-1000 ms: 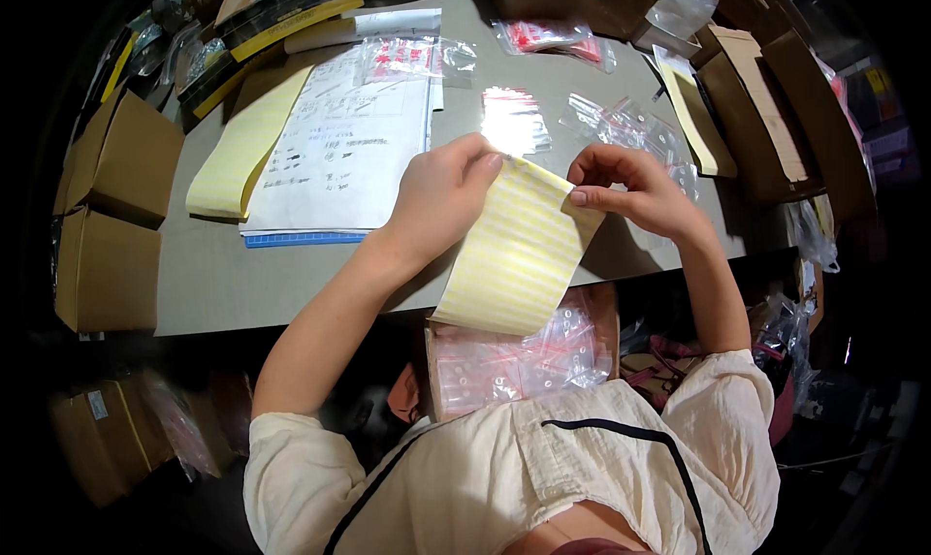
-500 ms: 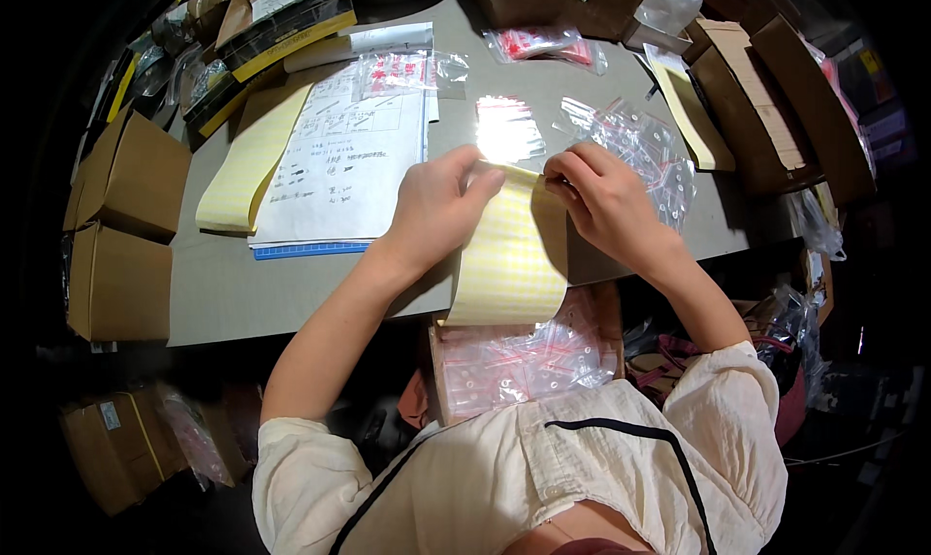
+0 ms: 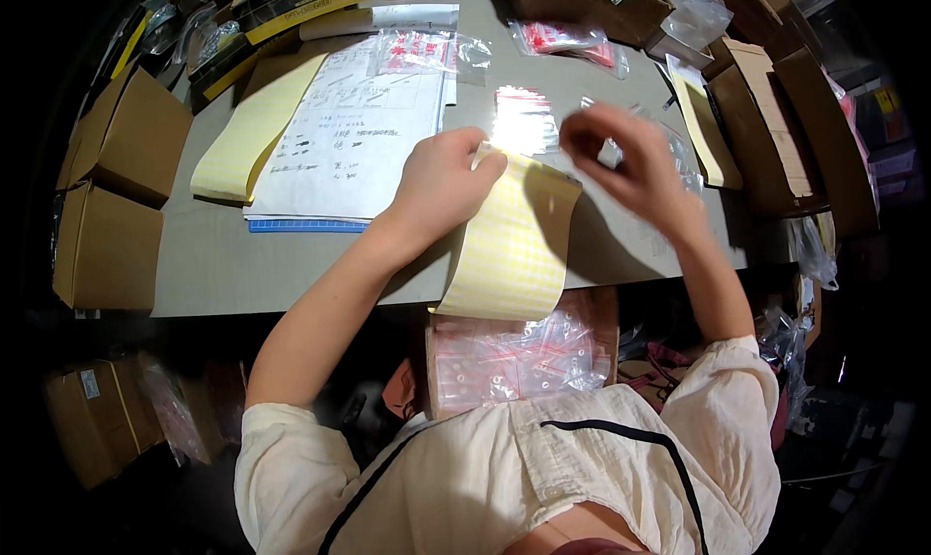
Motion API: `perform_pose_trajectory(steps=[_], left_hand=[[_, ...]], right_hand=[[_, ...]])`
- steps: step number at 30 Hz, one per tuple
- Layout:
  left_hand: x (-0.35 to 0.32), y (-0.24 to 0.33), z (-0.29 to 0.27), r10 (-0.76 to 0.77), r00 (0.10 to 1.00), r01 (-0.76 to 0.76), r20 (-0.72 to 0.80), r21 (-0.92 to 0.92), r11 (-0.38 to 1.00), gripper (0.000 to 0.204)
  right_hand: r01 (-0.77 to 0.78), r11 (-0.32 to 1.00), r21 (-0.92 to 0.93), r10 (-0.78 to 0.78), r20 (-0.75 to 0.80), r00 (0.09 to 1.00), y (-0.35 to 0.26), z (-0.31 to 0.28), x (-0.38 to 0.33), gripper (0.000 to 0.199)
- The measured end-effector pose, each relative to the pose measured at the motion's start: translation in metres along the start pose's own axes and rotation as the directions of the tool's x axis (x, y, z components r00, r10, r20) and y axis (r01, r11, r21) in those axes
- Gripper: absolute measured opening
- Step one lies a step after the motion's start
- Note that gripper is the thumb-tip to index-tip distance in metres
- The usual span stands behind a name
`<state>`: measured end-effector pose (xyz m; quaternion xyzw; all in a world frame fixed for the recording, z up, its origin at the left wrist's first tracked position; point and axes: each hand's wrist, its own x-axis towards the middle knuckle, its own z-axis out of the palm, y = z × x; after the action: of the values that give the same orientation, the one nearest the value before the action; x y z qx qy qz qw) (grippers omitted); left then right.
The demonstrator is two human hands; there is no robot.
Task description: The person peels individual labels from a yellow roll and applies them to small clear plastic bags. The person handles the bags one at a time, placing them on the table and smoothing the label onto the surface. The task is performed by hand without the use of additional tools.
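Observation:
In my left hand (image 3: 446,182) I grip the top edge of a yellow-and-white sheet of small stickers (image 3: 519,240), thumb on its face. The sheet curves down past the table's front edge. Off its right top corner, my right hand (image 3: 630,162) hangs in the air with curled fingers, somewhat blurred; whatever is between the fingertips is hidden. Beneath and behind that hand lie clear zip bags (image 3: 684,162) with small rings in them, partly covered. A stack of shiny zip bags (image 3: 524,119) sits just beyond the sheet, glaring in the light.
An open box of filled zip bags (image 3: 514,361) stands below the table edge, against my body. Written papers (image 3: 339,158) and another yellow sticker sheet (image 3: 257,133) lie to the left. Cardboard boxes (image 3: 112,235) flank the table (image 3: 223,274). Red-printed bags (image 3: 567,41) lie far back.
My right hand has let go of the sheet's top right corner and lifted up and to the right, toward the ring-filled bags. My left hand still grips the sheet.

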<state>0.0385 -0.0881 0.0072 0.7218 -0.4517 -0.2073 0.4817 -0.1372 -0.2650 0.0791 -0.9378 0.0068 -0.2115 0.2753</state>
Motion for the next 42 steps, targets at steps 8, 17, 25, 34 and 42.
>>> perform_pose_trajectory(steps=[8, 17, 25, 34, 42], left_hand=[[0.000, 0.001, -0.001, 0.008, 0.998, -0.010, 0.063, 0.037, 0.999, 0.030], [-0.006, 0.009, -0.004, 0.035, 0.997, -0.042, 0.072, 0.093, 0.995, 0.034], [-0.004, 0.006, -0.001, 0.019, 0.999, -0.019, 0.037, -0.002, 1.000, 0.032], [-0.003, 0.009, -0.003, 0.017, 0.997, -0.017, 0.072, -0.012, 1.000, 0.038], [-0.004, 0.013, -0.004, 0.024, 0.998, -0.022, 0.053, -0.032, 0.999, 0.029]], right_hand=[[-0.149, 0.960, -0.238, 0.221, 0.312, 0.924, 0.080, 0.015, 0.049, 0.024], [-0.561, 0.701, -0.440, 0.710, 0.364, 0.603, 0.069, -0.043, 0.017, 0.054], [-0.415, 0.910, 0.031, 0.373, 0.378, 0.847, 0.071, -0.027, 0.028, 0.015], [-0.219, 0.845, -0.487, 0.363, 0.223, 0.905, 0.105, -0.023, 0.024, 0.026], [-0.581, 0.773, -0.255, 0.622, 0.124, 0.773, 0.086, -0.066, 0.004, 0.033]])
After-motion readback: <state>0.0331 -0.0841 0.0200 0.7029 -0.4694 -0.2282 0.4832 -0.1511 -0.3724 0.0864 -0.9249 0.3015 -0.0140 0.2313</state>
